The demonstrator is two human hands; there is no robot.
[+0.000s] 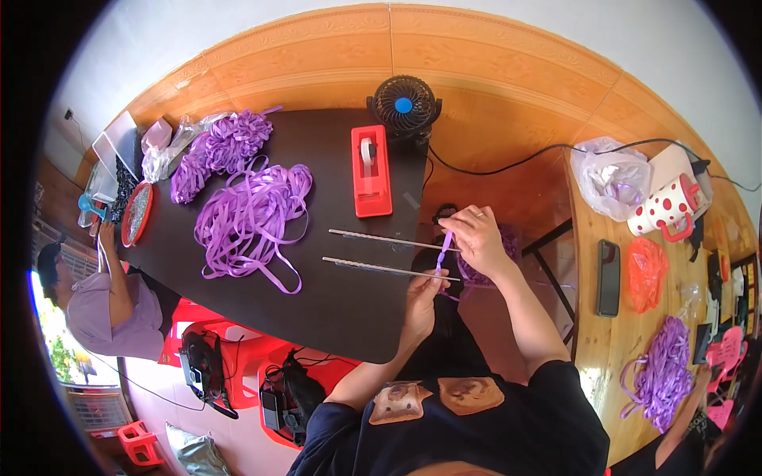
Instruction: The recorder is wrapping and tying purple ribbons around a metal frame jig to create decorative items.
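Note:
Two thin metal sticks that look like chopsticks, an upper one (pixel 377 236) and a lower one (pixel 369 267), run roughly parallel across the dark table's right edge. Near their right ends a narrow purple ribbon (pixel 444 250) spans from one to the other, seemingly wound or knotted there. My right hand (pixel 479 238) pinches this ribbon's upper part, by the upper stick. Below it, my left hand (pixel 422 301) is closed at the ribbon's lower end beside the lower stick. The fingertips hide whether it also grips the stick.
Loose purple ribbon (pixel 250 222) heaps on the dark table (pixel 341 309), near a red tape dispenser (pixel 371 186) and a black fan (pixel 404 107). A wooden table (pixel 591 349) on the right holds a phone (pixel 608 278), a dotted tumbler (pixel 665 206) and more ribbon (pixel 667 373). Other people sit left and right.

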